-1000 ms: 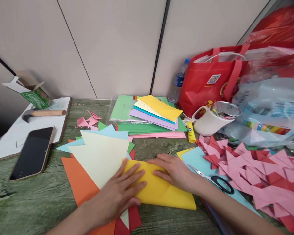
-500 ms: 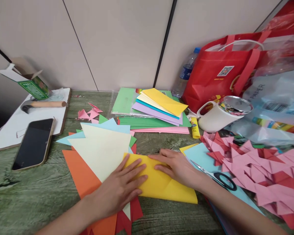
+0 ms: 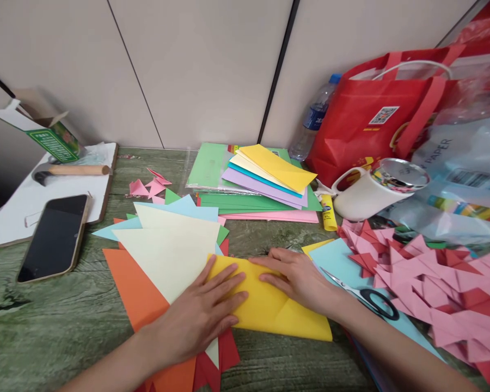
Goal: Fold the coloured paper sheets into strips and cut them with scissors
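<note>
The view shifts; folded yellow paper [image 3: 267, 305] stays lower centre.
Left hand [image 3: 198, 316] spreads flat, right hand [image 3: 300, 276] half-curls, neither gripping; uneven pressure could skew the fold.

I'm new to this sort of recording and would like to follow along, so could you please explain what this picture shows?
There is no machine here: a person works with bare hands. The view comes from a single camera worn on their head, looking forward and down.

The left hand lies spread on a yellow paper; the right hand touches its upper part. Neither seems to lift it.

On the table, left of the yellow paper, are overlapping coloured sheets and a phone. To the right, scissors lie on light blue paper, beside a heap of pink and red folded pieces. Further back are a paper stack, a glue stick and a white mug.
</note>
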{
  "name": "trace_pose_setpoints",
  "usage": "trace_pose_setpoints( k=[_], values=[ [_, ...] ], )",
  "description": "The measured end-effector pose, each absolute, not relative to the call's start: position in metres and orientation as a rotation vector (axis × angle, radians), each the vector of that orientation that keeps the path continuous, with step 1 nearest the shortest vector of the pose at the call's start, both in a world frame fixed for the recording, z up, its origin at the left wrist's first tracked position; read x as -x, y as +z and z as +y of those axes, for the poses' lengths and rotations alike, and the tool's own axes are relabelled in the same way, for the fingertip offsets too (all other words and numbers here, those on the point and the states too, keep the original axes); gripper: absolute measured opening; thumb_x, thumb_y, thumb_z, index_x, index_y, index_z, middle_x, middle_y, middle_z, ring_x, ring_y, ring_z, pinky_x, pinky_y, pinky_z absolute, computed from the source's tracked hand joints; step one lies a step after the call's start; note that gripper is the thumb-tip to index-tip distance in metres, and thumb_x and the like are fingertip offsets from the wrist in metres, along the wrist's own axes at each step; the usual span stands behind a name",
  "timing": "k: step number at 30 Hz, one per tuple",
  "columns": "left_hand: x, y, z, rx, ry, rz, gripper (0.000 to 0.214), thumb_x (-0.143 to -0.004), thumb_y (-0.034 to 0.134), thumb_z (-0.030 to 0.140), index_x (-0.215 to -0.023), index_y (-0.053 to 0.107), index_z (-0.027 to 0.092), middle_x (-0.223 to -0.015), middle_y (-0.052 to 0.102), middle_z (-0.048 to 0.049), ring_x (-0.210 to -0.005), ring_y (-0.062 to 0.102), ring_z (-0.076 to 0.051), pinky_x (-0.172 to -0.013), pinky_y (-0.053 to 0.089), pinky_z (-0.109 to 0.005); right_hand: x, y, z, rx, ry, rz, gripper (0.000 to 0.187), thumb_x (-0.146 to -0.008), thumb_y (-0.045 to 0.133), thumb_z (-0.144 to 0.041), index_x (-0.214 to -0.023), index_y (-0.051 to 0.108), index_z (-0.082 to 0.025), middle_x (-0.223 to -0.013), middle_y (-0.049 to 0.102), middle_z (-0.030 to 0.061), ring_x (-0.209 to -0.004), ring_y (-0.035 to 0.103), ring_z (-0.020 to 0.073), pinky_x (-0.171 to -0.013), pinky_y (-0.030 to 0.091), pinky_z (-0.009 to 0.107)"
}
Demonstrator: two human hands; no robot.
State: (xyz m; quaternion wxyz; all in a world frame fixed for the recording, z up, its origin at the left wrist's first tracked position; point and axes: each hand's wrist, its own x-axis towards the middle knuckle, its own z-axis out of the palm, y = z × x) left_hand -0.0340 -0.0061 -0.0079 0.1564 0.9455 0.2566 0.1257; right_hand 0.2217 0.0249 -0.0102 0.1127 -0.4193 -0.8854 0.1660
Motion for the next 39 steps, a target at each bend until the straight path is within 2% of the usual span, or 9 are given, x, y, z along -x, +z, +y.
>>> trace_pose_setpoints(
  k=[13,39],
  values=[
    [0.0343,-0.0070,-0.0049,-2.723,0.392,0.731,0.037,-0.096,0.042,0.024,-0.133,0.045,0.019,-0.142,0.042,-0.0086,-0.138,0.021,-0.024,-0.111,0.015,-0.057,-0.2217,-0.0113,0.0260,1.194,0.472,-2.564,0.034,-0.094,0.045,-0.033,-0.123,0.060,-0.024,-0.076,0.058,0.0032,-0.070,0.057,0.0155,-0.061,0.041,0.025],
    [0.0345,-0.0076,-0.0054,-2.829,0.348,0.720,0.039,-0.095,0.044,0.023,-0.133,0.043,0.015,-0.143,0.041,-0.0102,-0.138,0.019,-0.027,-0.109,0.020,-0.062,-0.2219,-0.0115,0.0269,1.195,0.461,-2.559,0.033,-0.094,0.045,-0.032,-0.121,0.061,-0.023,-0.075,0.058,0.0028,-0.070,0.057,0.0155,-0.060,0.041,0.025]
  ],
)
